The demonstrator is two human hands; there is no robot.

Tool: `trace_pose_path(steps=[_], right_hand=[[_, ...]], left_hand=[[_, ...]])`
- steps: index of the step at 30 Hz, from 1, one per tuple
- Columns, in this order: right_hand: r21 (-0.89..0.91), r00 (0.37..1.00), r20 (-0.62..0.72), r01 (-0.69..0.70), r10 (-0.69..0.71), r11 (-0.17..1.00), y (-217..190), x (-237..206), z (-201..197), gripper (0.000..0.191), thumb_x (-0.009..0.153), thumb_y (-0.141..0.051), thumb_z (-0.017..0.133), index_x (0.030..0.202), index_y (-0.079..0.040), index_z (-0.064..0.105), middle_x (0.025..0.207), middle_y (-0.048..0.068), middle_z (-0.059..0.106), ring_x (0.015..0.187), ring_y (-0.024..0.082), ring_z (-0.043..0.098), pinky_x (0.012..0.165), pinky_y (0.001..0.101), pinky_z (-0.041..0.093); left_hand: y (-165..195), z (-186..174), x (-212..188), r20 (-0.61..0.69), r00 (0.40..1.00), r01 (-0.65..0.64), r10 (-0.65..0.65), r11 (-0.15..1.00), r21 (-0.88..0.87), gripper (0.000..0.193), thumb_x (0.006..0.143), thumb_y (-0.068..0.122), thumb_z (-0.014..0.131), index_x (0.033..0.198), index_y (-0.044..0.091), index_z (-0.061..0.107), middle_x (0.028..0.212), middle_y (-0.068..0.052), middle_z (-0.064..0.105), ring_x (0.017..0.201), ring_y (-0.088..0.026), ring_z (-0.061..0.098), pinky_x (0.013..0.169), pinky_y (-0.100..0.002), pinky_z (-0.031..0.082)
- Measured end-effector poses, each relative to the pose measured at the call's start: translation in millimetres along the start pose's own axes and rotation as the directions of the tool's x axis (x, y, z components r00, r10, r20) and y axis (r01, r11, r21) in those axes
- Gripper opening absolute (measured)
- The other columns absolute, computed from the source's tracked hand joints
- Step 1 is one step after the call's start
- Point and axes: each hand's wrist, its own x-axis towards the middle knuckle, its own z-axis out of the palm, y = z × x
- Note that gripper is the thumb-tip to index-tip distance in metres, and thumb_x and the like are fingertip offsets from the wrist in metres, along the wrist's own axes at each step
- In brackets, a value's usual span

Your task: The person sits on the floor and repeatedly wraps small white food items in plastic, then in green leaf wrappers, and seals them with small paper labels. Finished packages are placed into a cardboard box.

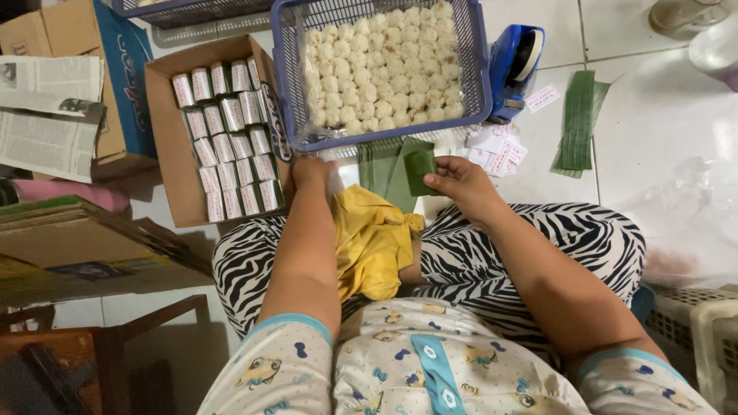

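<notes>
Fingers (444,178) of the right hand (461,184) are pinched on a folded leaf (420,170), thumb below, the leaf poking out to their left. The left hand (311,169) reaches forward by the basket's near edge; its fingers are hidden, so I cannot tell how they're set. A yellow cloth (373,242) lies in the lap between the arms. Flat leaves (384,165) sit on the floor just beyond the hands. Farther out, the blue basket (286,84) is full of white round cakes (380,65). Left of it, a cardboard box (165,154) holds rows of wrapped rolls (227,142).
</notes>
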Motion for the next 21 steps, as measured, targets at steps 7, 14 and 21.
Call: trace_pose_path(steps=[7,14,21], right_hand=[[0.008,0.999,0.034,-0.016,0.016,1.0,13.5,4.2,-7.6,0.045,0.092,-0.007,0.073,0.133,0.006,0.058,0.116,0.01,0.073,0.101,0.014,0.07,0.09,0.0269,0.056],[0.179,0.986,0.075,-0.161,0.149,0.971,16.4,-0.4,2.5,0.042,0.091,-0.008,0.07,0.13,0.0,0.055,0.111,0.007,0.07,0.098,0.016,0.07,0.084,0.0292,0.057],[0.354,0.994,-0.006,-0.097,0.106,0.93,12.4,-16.4,21.7,0.039,0.096,-0.011,0.067,0.13,-0.004,0.049,0.113,0.009,0.068,0.1,0.019,0.069,0.088,0.0353,0.059]], left_hand=[[-5.7,0.2,-4.8,0.0,1.0,-0.023,0.024,0.975,-0.221,0.041,0.063,0.035,0.092,0.09,0.006,0.079,0.095,-0.012,0.078,0.089,-0.028,0.074,0.083,-0.037,0.057],[28.2,-20.4,-92.2,-0.226,0.879,-0.476,0.419,0.753,-0.455,0.019,0.09,0.019,0.075,0.106,0.01,0.078,0.1,-0.008,0.078,0.093,-0.022,0.076,0.083,-0.033,0.058],[76.3,-30.1,-205.4,-0.429,0.542,-0.839,0.723,0.501,-0.214,0.059,0.094,0.032,0.073,0.139,-0.004,0.059,0.141,-0.029,0.055,0.122,-0.042,0.057,0.095,-0.044,0.051]])
